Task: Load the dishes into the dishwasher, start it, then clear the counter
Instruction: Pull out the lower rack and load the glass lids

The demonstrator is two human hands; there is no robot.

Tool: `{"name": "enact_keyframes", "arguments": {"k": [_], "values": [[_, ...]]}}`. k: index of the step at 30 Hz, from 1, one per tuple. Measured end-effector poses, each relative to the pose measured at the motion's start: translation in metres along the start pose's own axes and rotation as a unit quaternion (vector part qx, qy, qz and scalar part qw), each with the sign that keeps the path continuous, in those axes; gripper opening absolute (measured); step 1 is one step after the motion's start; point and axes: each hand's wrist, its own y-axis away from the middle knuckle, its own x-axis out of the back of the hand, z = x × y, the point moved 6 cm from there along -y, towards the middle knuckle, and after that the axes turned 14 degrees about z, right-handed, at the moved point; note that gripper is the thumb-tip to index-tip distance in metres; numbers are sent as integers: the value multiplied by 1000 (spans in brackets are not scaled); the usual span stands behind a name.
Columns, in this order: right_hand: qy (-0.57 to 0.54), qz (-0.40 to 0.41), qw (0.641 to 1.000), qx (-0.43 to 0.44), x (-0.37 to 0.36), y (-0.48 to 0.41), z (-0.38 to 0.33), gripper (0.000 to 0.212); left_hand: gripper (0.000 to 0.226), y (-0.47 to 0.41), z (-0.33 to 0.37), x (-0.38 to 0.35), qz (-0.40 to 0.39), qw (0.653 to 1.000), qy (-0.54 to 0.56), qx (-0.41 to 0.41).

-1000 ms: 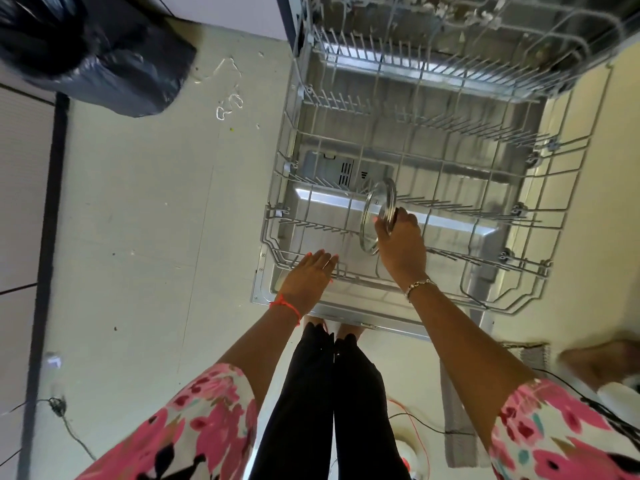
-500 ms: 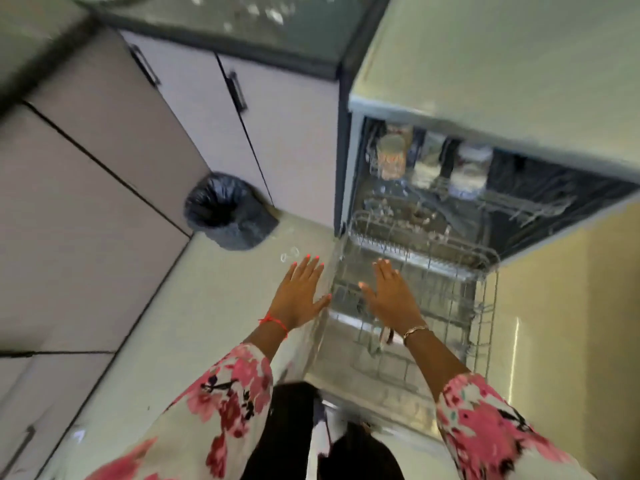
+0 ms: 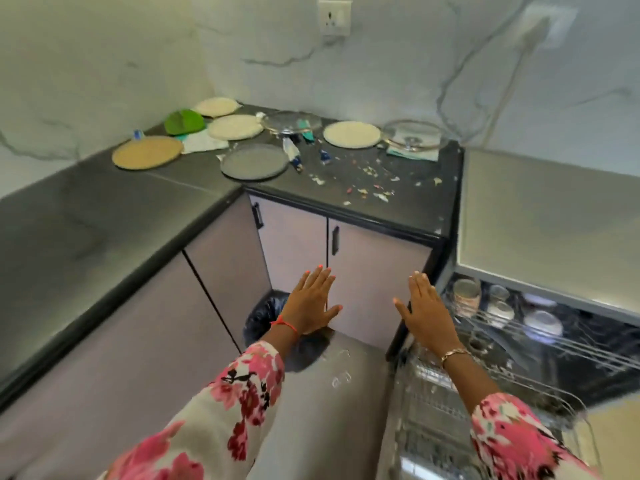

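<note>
Dark L-shaped counter (image 3: 104, 216). Along its far stretch, left to right: tan round mat (image 3: 147, 152), green leaf-shaped piece (image 3: 183, 121), white cloth (image 3: 204, 143), rear cream mat (image 3: 216, 107), nearer cream mat (image 3: 236, 126), grey plate (image 3: 255, 162), glass lid (image 3: 292, 122), third cream mat (image 3: 351, 134), second glass lid (image 3: 414, 135) atop a folded cloth (image 3: 412, 154). Scattered scraps (image 3: 367, 181) toward the front edge.

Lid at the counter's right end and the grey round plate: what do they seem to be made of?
Lid: clear glass, since what lies under it shows through, with a thin gold-toned rim that looks like metal. Grey plate: opaque with a dull, matte face; possibly ceramic or metal, but the blur leaves it open.
</note>
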Motion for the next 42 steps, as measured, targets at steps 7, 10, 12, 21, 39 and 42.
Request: {"name": "enact_keyframes", "arguments": {"k": [7, 10, 12, 21, 39, 42], "values": [[21, 56, 998, -2, 12, -92, -36, 66, 67, -81, -85, 32, 51, 997, 48, 24], [1, 84, 996, -4, 12, -136, -40, 63, 65, -121, -102, 32, 61, 995, 72, 22], [-13, 90, 996, -11, 7, -170, -39, 62, 65, -153, -115, 27, 67, 994, 81, 19], [-164, 142, 961, -170, -7, -353, 17, 55, 65, -323, -145, -18, 27, 995, 96, 17], [-638, 151, 514, -553, -46, -511, 128, 40, 69, -453, -154, -92, 41, 995, 89, 36], [-648, 115, 507, -557, -52, -520, 126, 28, 68, -453, -155, -93, 46, 994, 91, 35]]}}
